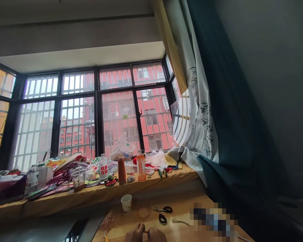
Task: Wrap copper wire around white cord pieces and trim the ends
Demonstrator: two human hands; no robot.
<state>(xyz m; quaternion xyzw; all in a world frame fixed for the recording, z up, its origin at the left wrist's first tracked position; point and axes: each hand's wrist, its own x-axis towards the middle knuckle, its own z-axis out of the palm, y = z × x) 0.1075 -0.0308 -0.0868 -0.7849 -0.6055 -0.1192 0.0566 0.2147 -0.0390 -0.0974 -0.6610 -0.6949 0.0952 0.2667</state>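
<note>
My left hand and my right hand come up together at the bottom edge, over the wooden table. Both have their fingers curled in, tips almost meeting. A thin, pale bit shows between them, too small to name; the lower parts of both hands are cut off by the frame. Just beyond lie a ring of thin orange cord and black-handled scissors with parted blades. A short piece of cord rests to the right. Left of my hands is a heap of pink thread scraps.
A paper cup stands at the table's far side. At lower left lies a dark phone. The cluttered window ledge holds a brown thread cone, an orange drink bottle and a plastic cup. A dark curtain hangs at right.
</note>
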